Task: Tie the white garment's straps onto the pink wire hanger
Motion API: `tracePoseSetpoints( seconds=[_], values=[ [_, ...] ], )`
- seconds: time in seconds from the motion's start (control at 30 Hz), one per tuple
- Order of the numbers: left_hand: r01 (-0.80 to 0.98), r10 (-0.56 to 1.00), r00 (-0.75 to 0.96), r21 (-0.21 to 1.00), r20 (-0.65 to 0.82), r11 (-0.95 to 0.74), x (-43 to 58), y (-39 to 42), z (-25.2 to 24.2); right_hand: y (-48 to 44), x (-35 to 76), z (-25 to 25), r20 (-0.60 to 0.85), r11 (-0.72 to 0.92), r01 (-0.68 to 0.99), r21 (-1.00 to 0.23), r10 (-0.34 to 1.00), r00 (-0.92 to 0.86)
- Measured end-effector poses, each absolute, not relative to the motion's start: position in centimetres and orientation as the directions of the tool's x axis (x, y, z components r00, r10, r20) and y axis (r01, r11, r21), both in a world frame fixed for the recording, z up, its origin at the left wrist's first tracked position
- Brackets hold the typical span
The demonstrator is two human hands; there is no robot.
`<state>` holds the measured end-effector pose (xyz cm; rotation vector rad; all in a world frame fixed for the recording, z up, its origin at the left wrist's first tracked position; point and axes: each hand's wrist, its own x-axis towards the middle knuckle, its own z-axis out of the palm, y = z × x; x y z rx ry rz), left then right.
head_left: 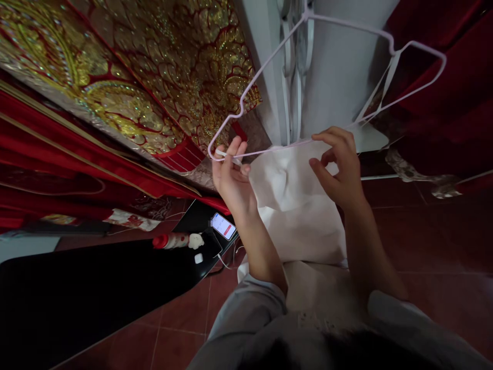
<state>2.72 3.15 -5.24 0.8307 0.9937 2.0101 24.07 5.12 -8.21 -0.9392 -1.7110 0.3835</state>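
Left hand [231,174] closed, pinching white strap at 8 o'clock corner of wire hanger [269,62]; right hand [339,169] pinching top edge of white cloth [296,205] at bottom bar. Cloth droops toward 6 o'clock. Step, likely: fitting cloth onto hanger. Next move calls for steady bar, even edge. Count: one hanger, one cloth, one phone [223,226] at 7 o'clock

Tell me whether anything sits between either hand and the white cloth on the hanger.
Nothing visible does. The left hand pinches the white cloth at the hanger's left end; the right hand touches its top edge by the lower bar. The embroidered garment hangs apart, to the left.
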Motion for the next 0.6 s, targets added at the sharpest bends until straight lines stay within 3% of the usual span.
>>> tracePoseSetpoints(
  seconds=[0.13, 0.27, 0.37, 0.43, 0.5, 0.6],
  values=[
    [-0.384, 0.892, -0.413, 0.853, 0.186, -0.355, 4.2, 3.0, -5.3, 4.7, 23.3, -7.9, 0.656, 0.641, 0.386, -0.664, 0.747, -0.112],
    [-0.351, 0.906, -0.347, 0.862, 0.243, -0.365, 5.7, 2.7, -4.8, 4.5, 23.0, -7.7, 0.703, 0.663, 0.433, -0.611, 0.706, -0.088],
    [-0.324, 0.888, -0.363, 0.855, 0.284, -0.406, 5.7, 2.7, -4.6, 5.4, 23.9, -8.1, 0.763, 0.646, 0.414, -0.641, 0.594, 0.256],
    [-0.318, 0.887, -0.354, 0.854, 0.297, -0.413, 5.5, 2.8, -4.6, 6.4, 24.9, -8.3, 0.647, 0.606, 0.277, -0.746, 0.559, 0.518],
    [-0.327, 0.889, -0.341, 0.848, 0.307, -0.418, 5.3, 2.9, -4.8, 7.2, 25.7, -8.3, 0.514, 0.545, 0.132, -0.828, 0.642, 0.569],
    [-0.345, 0.889, -0.336, 0.838, 0.311, -0.423, 5.4, 2.9, -4.9, 7.3, 26.0, -7.4, 0.449, 0.465, 0.071, -0.882, 0.787, 0.422]
  ],
)
